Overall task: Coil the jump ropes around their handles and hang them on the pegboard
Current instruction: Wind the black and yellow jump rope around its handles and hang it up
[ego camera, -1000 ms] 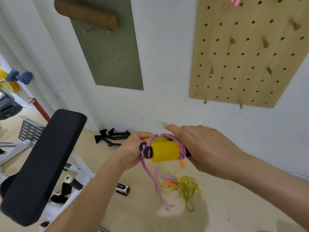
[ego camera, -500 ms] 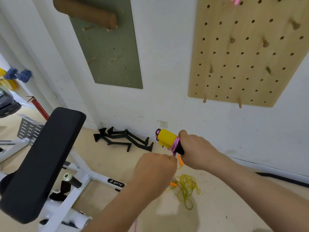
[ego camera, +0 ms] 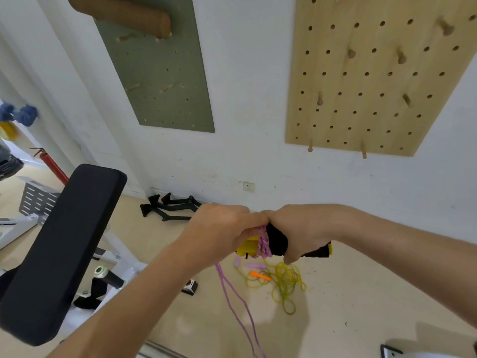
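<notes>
My right hand (ego camera: 300,229) grips the black and yellow handles (ego camera: 277,242) of a jump rope held level in front of me. Several turns of pink braided rope (ego camera: 263,245) are wound around the handles. My left hand (ego camera: 219,229) is curled over the yellow end (ego camera: 247,249) and holds the pink rope there. The loose pink rope (ego camera: 240,310) hangs from my left hand down to the floor. A yellow-green jump rope (ego camera: 282,282) with orange and lilac pieces lies tangled on the floor below my hands. The wooden pegboard (ego camera: 374,81) with pegs hangs on the wall at upper right.
A black padded weight bench (ego camera: 64,244) on a white frame stands at the left. A green pegboard (ego camera: 160,71) holds a brown foam roller (ego camera: 124,12). Black push-up bars (ego camera: 170,208) lie by the wall. A wall socket (ego camera: 248,186) sits low on the wall.
My left hand has swung from below the handles up over their yellow end, carrying the pink rope round them. More pink turns now lie on the handles.
</notes>
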